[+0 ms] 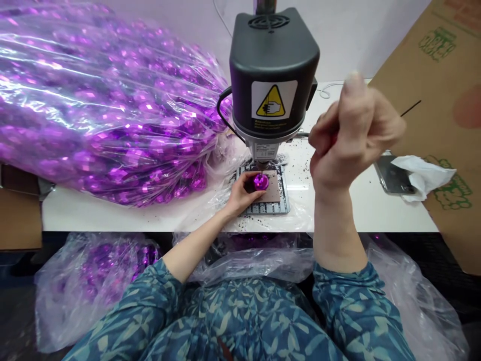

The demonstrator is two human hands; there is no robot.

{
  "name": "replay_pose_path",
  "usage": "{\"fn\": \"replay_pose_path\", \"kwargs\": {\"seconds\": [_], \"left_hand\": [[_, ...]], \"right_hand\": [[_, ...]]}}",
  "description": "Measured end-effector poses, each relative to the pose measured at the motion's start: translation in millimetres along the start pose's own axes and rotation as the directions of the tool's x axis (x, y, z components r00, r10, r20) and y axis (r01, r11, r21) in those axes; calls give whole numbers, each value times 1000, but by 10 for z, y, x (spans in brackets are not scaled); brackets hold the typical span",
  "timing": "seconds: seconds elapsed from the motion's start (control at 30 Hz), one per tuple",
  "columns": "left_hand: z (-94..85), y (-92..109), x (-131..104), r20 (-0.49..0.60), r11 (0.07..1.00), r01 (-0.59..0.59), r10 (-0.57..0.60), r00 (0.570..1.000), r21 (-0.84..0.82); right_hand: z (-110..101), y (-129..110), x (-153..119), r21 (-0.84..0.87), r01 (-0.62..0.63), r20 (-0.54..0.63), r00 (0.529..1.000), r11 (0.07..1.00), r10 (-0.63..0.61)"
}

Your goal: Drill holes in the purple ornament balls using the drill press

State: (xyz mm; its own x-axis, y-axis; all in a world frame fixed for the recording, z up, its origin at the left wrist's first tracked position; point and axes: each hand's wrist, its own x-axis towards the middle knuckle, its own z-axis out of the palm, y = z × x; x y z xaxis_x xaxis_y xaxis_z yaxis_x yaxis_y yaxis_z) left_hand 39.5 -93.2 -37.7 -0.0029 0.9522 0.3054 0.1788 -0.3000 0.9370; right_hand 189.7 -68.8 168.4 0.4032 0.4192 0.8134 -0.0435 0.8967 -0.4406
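Observation:
My left hand (242, 193) grips a shiny purple faceted ball (260, 181) between thumb and fingers, on a brown board (273, 193) over the slotted metal base (283, 205) of a drill press (274, 70). The press head stands right above the ball. My right hand (355, 135), raised at the right of the press, is closed around the end of its feed lever (303, 135). The lever's grip is mostly hidden by the fingers, with a bit of red showing. Dark shavings are scattered round the base.
A big clear bag of purple faceted balls (112, 110) fills the table's left side. Another bag with purple balls (108, 265) hangs below the front edge. At right are a phone (394, 174), a crumpled white tissue (424, 170) and a cardboard box (443, 100).

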Motion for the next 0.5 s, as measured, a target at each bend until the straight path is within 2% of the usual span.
{"fn": "replay_pose_path", "kwargs": {"seconds": [0.1, 0.13, 0.17, 0.2, 0.23, 0.27, 0.3, 0.33, 0.37, 0.4, 0.43, 0.5], "left_hand": [[-101, 169, -121, -109, 995, -22, 33, 994, 95], [-163, 252, -202, -107, 989, -52, 68, 992, 139], [-237, 341, -306, -60, 979, -95, 108, 992, 182], [-319, 432, -429, 48, 964, -148, 141, 989, 220], [-403, 517, -565, 214, 945, -211, 159, 964, 250], [-484, 590, -707, 397, 917, -278, 150, 906, 287], [-559, 645, -843, 547, 871, -353, 121, 828, 341], [-627, 679, -958, 655, 816, -428, 83, 751, 388], [-685, 692, -1039, 715, 761, -491, 52, 697, 424], [-735, 682, -1071, 736, 720, -532, 44, 676, 446], [-776, 651, -1045, 727, 704, -547, 64, 684, 453], [-831, 537, -795, 632, 727, -516, 147, 761, 453]], "right_hand": [[97, -15, 192, -65, -77, 65, 995, 995, 81], [105, -3, 221, -77, -85, 79, 993, 993, 91], [106, 10, 234, -84, -86, 89, 992, 993, 94], [100, 22, 237, -87, -82, 97, 991, 993, 90], [93, 32, 232, -91, -77, 104, 991, 993, 86], [85, 38, 223, -95, -70, 107, 991, 993, 80], [78, 41, 214, -90, -62, 103, 992, 994, 71], [73, 43, 207, -73, -56, 90, 994, 996, 62], [70, 43, 202, -47, -52, 77, 996, 998, 55], [67, 43, 199, -24, -50, 66, 996, 998, 52], [65, 43, 199, -11, -51, 62, 997, 999, 51], [62, 40, 201, -29, -53, 68, 996, 998, 55]]}}
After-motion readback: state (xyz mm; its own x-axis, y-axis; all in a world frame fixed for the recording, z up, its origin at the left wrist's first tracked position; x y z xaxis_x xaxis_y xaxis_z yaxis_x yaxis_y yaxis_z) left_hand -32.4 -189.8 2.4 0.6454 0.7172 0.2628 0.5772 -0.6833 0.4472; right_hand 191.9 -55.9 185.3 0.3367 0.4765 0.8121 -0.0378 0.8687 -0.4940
